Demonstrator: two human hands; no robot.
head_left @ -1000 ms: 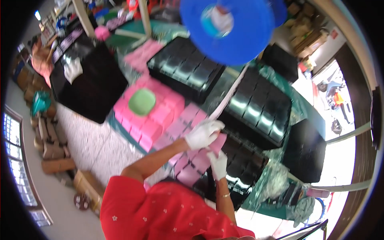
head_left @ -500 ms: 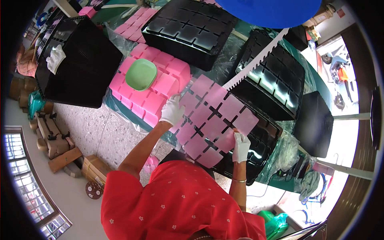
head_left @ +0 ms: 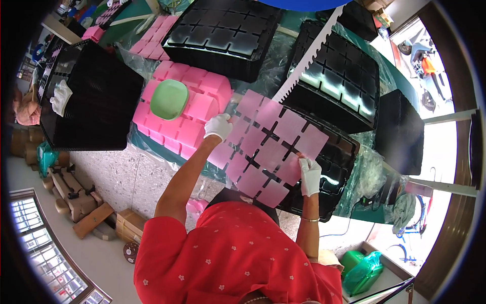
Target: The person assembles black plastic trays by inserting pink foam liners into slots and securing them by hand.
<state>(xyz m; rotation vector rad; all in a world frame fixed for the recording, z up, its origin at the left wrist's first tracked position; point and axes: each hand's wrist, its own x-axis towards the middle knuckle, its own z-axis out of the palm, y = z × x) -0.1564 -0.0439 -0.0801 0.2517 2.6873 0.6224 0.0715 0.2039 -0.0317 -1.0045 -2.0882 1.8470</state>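
A thin pink sheet (head_left: 273, 154) with cross-shaped cutouts lies slanted over a black compartment tray (head_left: 336, 175). My left hand (head_left: 218, 126), in a white glove, is curled closed at the sheet's left edge. At the right lower edge my right hand (head_left: 310, 176), also gloved, pinches the sheet, its bare thumb tip showing on top. Just left of the sheet are stacked pink blocks (head_left: 195, 134), with a green bowl (head_left: 169, 99) resting on them. The underside of the sheet and some fingers are hidden.
A white toothed strip (head_left: 311, 55) slants beyond the sheet. Black tray stacks stand at the back (head_left: 217, 30) and right (head_left: 334, 76), another (head_left: 91, 96) at the far left. Clear plastic film (head_left: 372, 175) lies on the green table. Cardboard boxes (head_left: 129, 225) sit on the floor.
The view has shifted, so most of the table appears farther left and up. My left fingers have curled in at the sheet's edge. My right hand keeps its pinch on the sheet.
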